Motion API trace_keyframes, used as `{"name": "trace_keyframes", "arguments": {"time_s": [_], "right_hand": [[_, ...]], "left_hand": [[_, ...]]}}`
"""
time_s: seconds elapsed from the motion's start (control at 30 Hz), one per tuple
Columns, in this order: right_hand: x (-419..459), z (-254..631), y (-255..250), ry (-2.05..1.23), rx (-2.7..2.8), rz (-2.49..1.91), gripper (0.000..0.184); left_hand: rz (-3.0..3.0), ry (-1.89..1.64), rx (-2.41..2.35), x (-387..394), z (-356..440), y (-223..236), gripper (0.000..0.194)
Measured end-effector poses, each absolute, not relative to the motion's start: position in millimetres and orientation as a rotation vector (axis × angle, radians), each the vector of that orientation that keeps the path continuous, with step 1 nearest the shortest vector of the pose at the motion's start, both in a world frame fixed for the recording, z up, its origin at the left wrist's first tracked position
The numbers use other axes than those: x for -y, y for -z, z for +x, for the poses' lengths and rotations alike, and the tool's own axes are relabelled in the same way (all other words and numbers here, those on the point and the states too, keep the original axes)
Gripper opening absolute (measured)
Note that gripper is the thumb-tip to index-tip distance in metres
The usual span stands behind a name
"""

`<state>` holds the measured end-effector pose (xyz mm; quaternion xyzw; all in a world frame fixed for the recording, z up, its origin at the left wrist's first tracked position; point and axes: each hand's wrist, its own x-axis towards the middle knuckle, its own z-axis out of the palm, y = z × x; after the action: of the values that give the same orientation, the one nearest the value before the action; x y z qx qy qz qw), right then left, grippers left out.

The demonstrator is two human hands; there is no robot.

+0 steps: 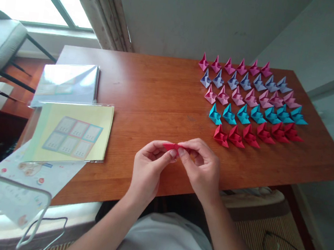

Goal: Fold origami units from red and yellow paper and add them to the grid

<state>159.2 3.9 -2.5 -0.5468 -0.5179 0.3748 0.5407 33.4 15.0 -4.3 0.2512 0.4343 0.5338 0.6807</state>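
Between both hands, just above the table's front part, is a small folded piece of red paper (170,146). My left hand (151,162) pinches its left side between thumb and fingers. At the other side my right hand (200,164) grips it the same way, thumbs almost meeting. The fingers hide much of the paper. Beyond and to the right stand rows of folded paper boats: red ones (248,135) nearest, then blue ones (244,114), light pink ones (237,96), lilac ones (233,82) and deep pink ones (229,66) at the back.
On the wooden table's (146,97) left lie a clear-wrapped pack (68,83), a yellow paper pack (70,133) and a printed sheet (38,186) overhanging the edge. A grey chair (2,42) stands by the window. A wall runs behind the table; a bent pale tube (43,195) is at lower left.
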Motion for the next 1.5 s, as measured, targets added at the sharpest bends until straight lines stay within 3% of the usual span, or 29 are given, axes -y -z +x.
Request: {"name": "trace_keyframes", "arguments": {"time_s": [0.4,0.5,0.63,0.83,0.97,1.5], "right_hand": [[-5,162,-1,-0.685,1.384,-1.254,0.017],[-8,166,-6,-0.862,1.363,-1.225,0.010],[-12,165,-9,-1.134,1.188,-1.174,0.018],[-10,157,-3,-1.280,1.026,-1.125,0.017],[-5,152,2,-1.332,0.981,-1.141,0.031],[0,150,5,-1.072,1.078,-1.264,0.016]], "left_hand": [[0.498,-1.215,-1.001,-15,38,-2,0.013],[0.556,-1.238,-1.009,-14,36,1,0.013],[0.641,-1.268,-1.029,-11,35,4,0.013],[0.712,-1.317,-1.075,-11,33,5,0.012],[0.730,-1.343,-1.107,-12,31,3,0.013],[0.498,-1.205,-0.954,-9,37,-5,0.018]]}}
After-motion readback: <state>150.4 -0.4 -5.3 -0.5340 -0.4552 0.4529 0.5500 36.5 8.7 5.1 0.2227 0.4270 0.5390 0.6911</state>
